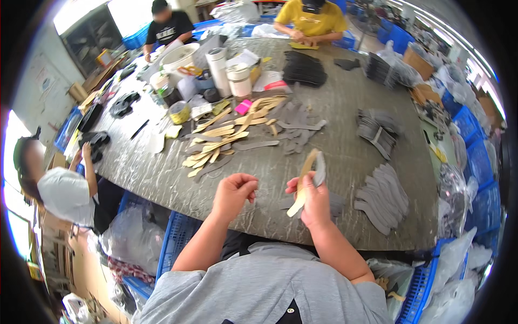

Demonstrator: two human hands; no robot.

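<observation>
My right hand (315, 201) grips a curved strip (302, 191), pale yellow on one face and grey where it bends over at the top. Left of it, my left hand (236, 194) hovers over the table with its fingers curled together, and nothing shows in them. Past my hands lies a loose heap of yellow strips (218, 141), mixed with grey strips (298, 132). Some grey pieces (335, 204) lie beside and partly behind my right hand. To the right, a fanned stack of curved grey pieces (382, 197) rests near the table edge.
The table (345, 154) carries a bundle of grey pieces (377, 132), a black stack (304, 68), a white bucket (181, 56) and a white roll (218, 70). Blue crates (181, 237) stand along its edges. Three people work around it, one at the left (65, 189).
</observation>
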